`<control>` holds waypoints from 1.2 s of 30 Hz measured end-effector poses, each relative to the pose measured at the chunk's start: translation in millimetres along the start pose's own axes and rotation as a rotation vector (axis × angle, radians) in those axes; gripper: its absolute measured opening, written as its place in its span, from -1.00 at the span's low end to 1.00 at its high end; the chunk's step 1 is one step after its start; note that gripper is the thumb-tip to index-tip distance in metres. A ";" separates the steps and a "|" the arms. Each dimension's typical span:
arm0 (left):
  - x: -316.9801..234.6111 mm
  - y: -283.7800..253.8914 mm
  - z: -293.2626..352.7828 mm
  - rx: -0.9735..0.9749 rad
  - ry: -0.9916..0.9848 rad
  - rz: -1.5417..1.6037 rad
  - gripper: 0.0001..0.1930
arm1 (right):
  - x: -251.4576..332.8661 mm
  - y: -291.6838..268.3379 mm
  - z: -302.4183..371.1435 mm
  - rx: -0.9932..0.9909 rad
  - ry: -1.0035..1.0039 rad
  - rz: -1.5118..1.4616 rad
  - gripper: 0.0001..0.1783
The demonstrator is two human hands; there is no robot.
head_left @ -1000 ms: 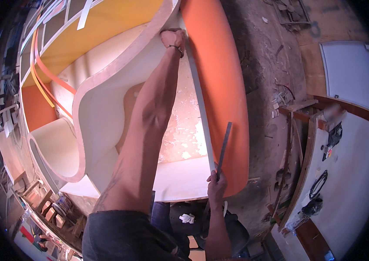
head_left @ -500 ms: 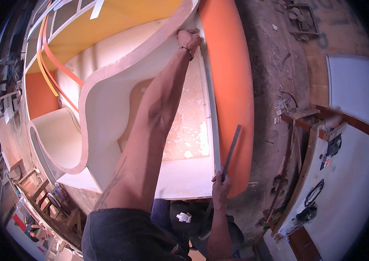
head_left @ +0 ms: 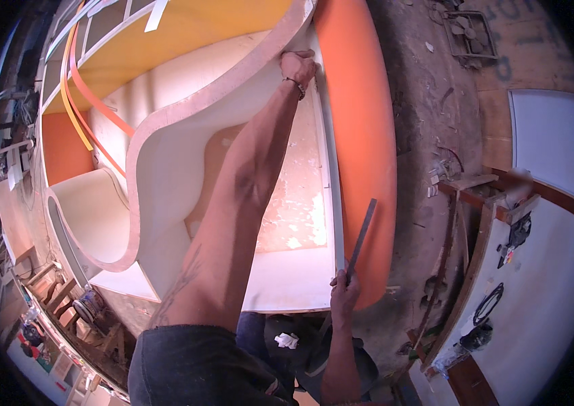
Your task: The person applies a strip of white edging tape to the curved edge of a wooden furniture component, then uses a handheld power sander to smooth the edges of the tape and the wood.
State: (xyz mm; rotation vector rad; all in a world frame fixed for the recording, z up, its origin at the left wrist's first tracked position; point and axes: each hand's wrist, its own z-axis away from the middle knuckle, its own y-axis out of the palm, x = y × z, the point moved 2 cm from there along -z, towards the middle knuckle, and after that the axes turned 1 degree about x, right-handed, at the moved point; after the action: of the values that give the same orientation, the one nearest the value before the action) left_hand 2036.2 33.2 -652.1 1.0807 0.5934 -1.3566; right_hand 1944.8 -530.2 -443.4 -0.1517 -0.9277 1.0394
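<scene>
Orange and smooth, one long rounded panel (head_left: 361, 142) runs up the middle of the view, with a pale edge strip (head_left: 331, 172) along its left side. Near the lower end of this panel, the right hand (head_left: 345, 292) has its fingers closed around a flat dark grey bar (head_left: 364, 233). The bar's free end slants up over the orange face; whether the two touch cannot be told. The left hand (head_left: 298, 66) is at the panel's upper left side, beside the pale edge strip, with its fingers curled in. Whether it grips anything cannot be told. It wears a beaded bracelet (head_left: 296, 86) at the wrist.

Left of the orange panel, beyond the left forearm, stands a wavy pale partition (head_left: 172, 159) with a bare, pinkish-brown rim. Farther left of the panel, a narrow orange strip (head_left: 101, 107) and a yellow strip (head_left: 74, 116) hang beside a mustard-yellow curved board (head_left: 185, 51). Below the panel's lower end and to its left lies a crumpled white cloth or paper (head_left: 286, 340). Well to the panel's right, a coiled black cable (head_left: 483, 314) rests on a white surface (head_left: 544, 298).
</scene>
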 end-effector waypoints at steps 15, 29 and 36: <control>-16.4 12.4 8.5 -0.041 0.051 -0.328 -0.58 | 26.3 -13.6 11.4 0.036 -0.112 0.053 -0.59; -73.4 -28.8 176.8 0.473 -0.333 0.026 -0.90 | 46.5 -143.3 172.8 -0.072 -0.007 0.180 -0.62; -188.1 -78.5 373.9 0.275 -0.362 0.294 -0.83 | 28.2 -214.3 314.1 -0.077 0.008 0.158 -0.59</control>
State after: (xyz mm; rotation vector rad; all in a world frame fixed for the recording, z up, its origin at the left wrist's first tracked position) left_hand 1839.1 -193.3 -350.0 1.0564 -0.0197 -1.3516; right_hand 1867.8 -716.8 -119.9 -0.2966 -0.9604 1.1487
